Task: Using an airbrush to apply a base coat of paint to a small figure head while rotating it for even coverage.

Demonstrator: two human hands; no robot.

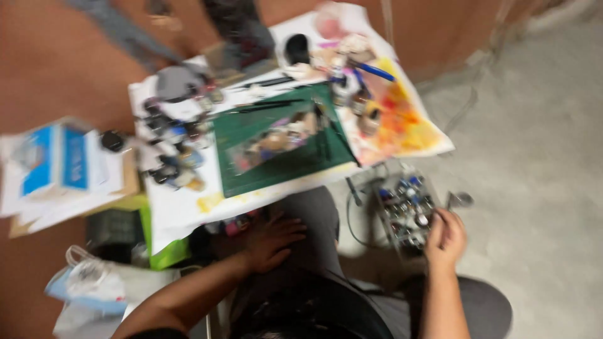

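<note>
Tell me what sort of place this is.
Probably a hobby or craft painting corner in a home or workshop. A green cutting mat lies on a low table beside small paint pots, and the right hand reaches into a box of little bottles on the concrete floor.

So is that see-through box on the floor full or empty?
Full. The clear plastic box on the grey floor is crowded with small bottles, many dark, some with blue caps. The right hand reaches into its near edge.

- One head-worn view, looking steeply down from above the person's lap.
- It faces forward over the low surface [182, 213], fairly near.
- Heavy motion blur throughout.
</note>
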